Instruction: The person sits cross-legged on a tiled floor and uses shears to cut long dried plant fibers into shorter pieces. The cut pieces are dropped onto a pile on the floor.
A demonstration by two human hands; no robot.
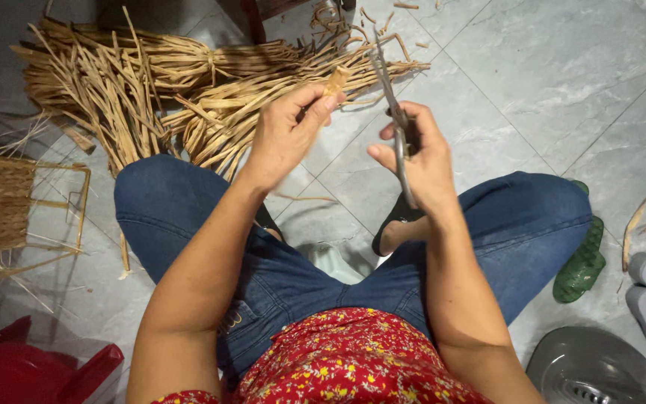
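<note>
Above the lap, left hand [287, 135] pinches a straw strip [335, 81]; right hand [417, 153] grips seemingly shut scissors [395, 112].

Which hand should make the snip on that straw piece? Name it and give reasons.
Right, probably. The right hand already grips the scissors, blades pointing toward the straw piece, which the left hand pinches at its fingertips.

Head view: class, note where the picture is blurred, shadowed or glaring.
Head view: even, soft light; faint sheen on the floor tiles; left hand and scissors slightly motion-blurred; dark shadow falls at the top-left corner behind the straw bundle.
</note>
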